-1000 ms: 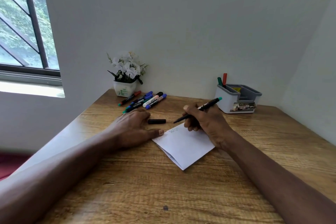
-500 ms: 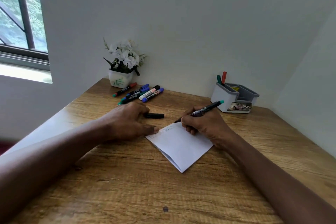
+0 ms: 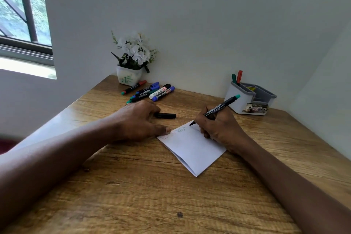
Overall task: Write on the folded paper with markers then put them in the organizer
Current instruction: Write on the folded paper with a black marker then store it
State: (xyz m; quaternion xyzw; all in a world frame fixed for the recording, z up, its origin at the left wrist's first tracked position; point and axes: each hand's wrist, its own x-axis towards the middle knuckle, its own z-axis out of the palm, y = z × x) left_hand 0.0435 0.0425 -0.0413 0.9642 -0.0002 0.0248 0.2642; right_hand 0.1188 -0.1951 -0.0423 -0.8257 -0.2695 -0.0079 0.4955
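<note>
Carefully, I am gripping the green-ended black marker point(image 3: 216, 110) in my right hand point(image 3: 220, 129), writing at the white folded paper point(image 3: 193, 148)'s 12 o'clock corner while my left hand point(image 3: 140, 121), fingers curled, is pinning its 9 o'clock corner, since easing off could let it skid and smear.

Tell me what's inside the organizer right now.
The organizer holds two markers upright in its front-left slot: a green marker and a red marker. The rear compartments look empty at the top, but their walls hide the bottoms.
</note>
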